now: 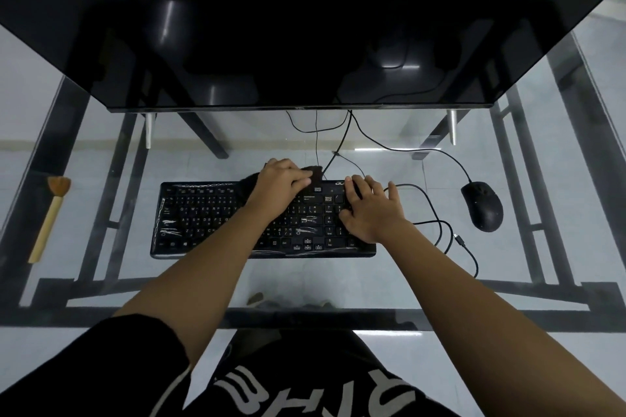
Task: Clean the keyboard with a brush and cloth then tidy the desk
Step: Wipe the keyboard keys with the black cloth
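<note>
Glass desk [406, 284], glossy black keyboard [203, 217], left hand [286, 179] gripping crumpled cloth [316, 173]

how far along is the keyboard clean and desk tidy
Brushing looks done: the wooden-handled brush lies aside at the left of the glass desk. In hand: the left hand grips a dark cloth at the top edge of the black keyboard; the right hand lies flat on its number pad. Left: finishing the wipe, then tidying the brush, cloth, black mouse and loose cables.
</note>
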